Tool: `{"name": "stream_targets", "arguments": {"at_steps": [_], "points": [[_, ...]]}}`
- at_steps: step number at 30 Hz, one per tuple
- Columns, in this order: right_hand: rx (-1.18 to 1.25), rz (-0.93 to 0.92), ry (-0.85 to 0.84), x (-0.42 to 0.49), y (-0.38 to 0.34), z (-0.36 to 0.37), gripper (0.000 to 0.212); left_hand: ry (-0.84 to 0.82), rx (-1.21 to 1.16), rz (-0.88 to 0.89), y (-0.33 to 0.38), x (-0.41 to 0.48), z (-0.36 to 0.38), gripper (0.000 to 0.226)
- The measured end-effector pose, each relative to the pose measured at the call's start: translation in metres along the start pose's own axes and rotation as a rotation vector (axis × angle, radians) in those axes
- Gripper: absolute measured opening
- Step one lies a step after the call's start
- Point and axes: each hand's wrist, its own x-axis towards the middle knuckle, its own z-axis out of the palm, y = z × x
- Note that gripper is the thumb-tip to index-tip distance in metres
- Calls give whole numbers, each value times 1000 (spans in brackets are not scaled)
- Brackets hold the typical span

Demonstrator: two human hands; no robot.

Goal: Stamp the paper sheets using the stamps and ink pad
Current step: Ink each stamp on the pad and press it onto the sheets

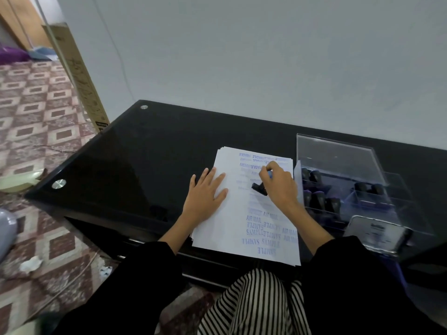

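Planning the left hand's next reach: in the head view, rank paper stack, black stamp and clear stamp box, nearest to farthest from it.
1. Paper stack: under the left hand, touching.
2. Black stamp: just right, held by the right hand.
3. Clear stamp box: far right, beyond the sheets' edge.
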Motion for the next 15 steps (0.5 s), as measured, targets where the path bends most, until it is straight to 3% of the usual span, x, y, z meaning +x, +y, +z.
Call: {"name": "stream_targets", "arguments": {"at_steps": [10, 15], "points": [[189, 43, 136, -40, 23, -70, 21, 101, -6, -11, 17, 0, -7, 45], [212, 122, 254, -73, 53, -127, 22, 345, -237, 317, 69, -20, -6, 35]]}}
